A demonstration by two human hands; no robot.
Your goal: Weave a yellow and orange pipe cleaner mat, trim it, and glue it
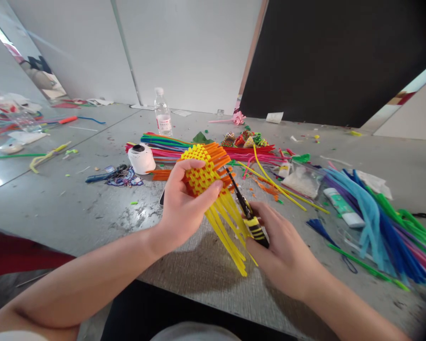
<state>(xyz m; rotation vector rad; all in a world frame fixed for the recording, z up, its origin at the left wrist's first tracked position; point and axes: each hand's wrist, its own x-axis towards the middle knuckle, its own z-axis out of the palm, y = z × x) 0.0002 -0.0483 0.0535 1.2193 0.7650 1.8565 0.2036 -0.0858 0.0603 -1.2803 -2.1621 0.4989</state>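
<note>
My left hand (184, 199) is closed on a woven piece (200, 177) of yellow and orange strips, its thumb pressed on the near face. Long yellow strip ends (227, 232) hang down from the weave, and orange ends (218, 154) stick out at its upper right. In my right hand (280, 246) is a pair of needle-nose pliers (255, 229) with black-and-yellow handles. Their dark, thin jaws point up and left, with the tips close to the orange ends. I cannot tell whether the tips grip a strip.
Behind the weave lie bundles of coloured strips (177, 142), a white thread spool (141, 158) and a water bottle (162, 113). Blue-handled pliers (104, 175) rest at left. On the right are blue fuzzy stems (371, 208), a white-and-green tube (344, 208) and a plastic bag (303, 180).
</note>
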